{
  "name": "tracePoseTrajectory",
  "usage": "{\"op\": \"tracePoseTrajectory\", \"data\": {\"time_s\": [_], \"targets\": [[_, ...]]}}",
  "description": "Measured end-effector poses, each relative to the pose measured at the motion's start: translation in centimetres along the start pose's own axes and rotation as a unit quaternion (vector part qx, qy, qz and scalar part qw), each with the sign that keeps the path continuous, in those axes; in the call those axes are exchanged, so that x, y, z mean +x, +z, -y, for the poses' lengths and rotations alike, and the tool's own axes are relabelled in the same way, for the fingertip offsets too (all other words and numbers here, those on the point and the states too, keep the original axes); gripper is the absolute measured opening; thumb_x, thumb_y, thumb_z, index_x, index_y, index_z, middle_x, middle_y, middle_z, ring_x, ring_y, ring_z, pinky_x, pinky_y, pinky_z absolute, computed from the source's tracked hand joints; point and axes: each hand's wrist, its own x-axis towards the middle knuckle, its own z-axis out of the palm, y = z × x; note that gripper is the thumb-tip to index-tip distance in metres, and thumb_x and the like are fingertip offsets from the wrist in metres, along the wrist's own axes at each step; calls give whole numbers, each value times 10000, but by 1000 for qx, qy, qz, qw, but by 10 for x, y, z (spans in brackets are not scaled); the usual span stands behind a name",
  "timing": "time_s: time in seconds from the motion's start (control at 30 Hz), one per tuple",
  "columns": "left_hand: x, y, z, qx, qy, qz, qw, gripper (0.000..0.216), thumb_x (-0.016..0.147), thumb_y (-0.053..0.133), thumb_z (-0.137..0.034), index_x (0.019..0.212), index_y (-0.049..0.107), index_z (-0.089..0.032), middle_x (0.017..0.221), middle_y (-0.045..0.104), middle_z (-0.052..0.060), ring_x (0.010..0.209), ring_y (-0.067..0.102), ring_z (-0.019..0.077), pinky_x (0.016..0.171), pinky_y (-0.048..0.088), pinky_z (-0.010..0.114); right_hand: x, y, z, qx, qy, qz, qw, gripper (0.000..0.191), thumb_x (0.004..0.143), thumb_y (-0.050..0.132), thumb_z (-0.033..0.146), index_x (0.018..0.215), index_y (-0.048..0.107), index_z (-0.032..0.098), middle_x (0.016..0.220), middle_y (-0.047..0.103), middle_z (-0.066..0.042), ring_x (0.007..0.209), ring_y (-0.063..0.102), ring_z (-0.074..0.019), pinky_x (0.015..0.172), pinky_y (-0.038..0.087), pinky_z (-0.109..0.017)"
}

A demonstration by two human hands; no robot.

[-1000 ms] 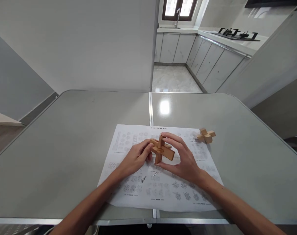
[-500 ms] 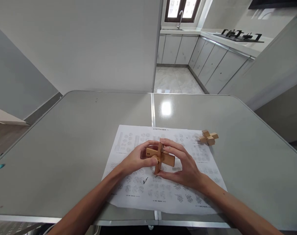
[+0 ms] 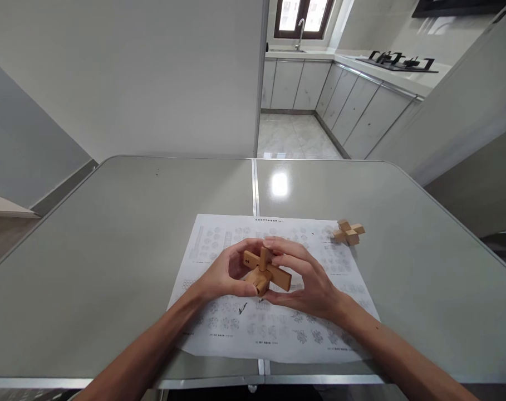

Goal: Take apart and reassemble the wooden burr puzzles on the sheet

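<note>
Between my two hands is a wooden burr puzzle [image 3: 261,274], a cross of interlocking bars, with a "2" marked on its left arm. My left hand [image 3: 225,273] grips it from the left, thumb at the lower front piece and fingers behind. My right hand [image 3: 309,278] curls round it from the right, fingertips at the top bar and thumb near the bottom. Beneath my hands lies a large paper sheet [image 3: 278,340] printed with small diagrams, with a dark handwritten check mark on it. Some of the puzzle's back is hidden by my fingers.
A second wooden burr puzzle [image 3: 348,233] sits at the sheet's upper right corner. The grey table [image 3: 89,267] has a metal seam [image 3: 255,186] down its middle and a metal front edge. Beyond it stand a white wall [image 3: 131,72] and a kitchen counter [image 3: 315,54].
The held puzzle has tilted, so its lower front piece now points more toward me. Both hands keep hold of it. The whole view has shifted slightly.
</note>
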Motion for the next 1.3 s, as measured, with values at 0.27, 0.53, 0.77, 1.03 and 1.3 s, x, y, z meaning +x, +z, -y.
{"op": "tracePoseTrajectory", "data": {"time_s": [0.27,0.53,0.77,1.03,1.3], "targets": [[-2,-3,-5,-13,-38,70,997,812,635,980,-516,1337,689,-227,1210,713,122,1081,707,280,916,579,374,-2,4,6,60,-24,27,998,732,926,809,212,1502,374,327,1475,631,-139,1405,614,-305,1142,567,-572],[-2,-4,-7,-4,-41,70,997,861,593,1012,-446,1354,678,-219,1320,677,154,1106,700,293,908,587,376,0,3,5,37,-39,19,998,761,906,830,201,1515,381,285,1429,656,-150,1393,621,-308,1155,557,-542],[0,-7,-1,-12,-43,66,997,984,652,984,-508,1508,571,-253,1438,636,167,1248,658,359,1025,541,453,-3,4,0,43,-24,11,999,736,909,822,187,1495,390,300,1475,598,-138,1418,588,-303,1136,568,-546],[-2,-9,10,-61,-32,-35,997,812,921,769,-548,1612,443,-271,1649,455,174,1520,436,403,1281,290,593,-5,-11,-21,-78,77,-25,994,743,882,824,207,1477,389,302,1483,534,-152,1373,591,-341,1068,582,-562],[-1,-12,13,-56,1,-107,993,639,961,740,-414,1536,512,-254,1616,500,160,1503,456,374,1261,315,584,-16,-23,-52,-355,206,-66,910,478,869,739,220,1320,590,265,1337,483,-142,1214,565,-363,976,532,-566]]}}
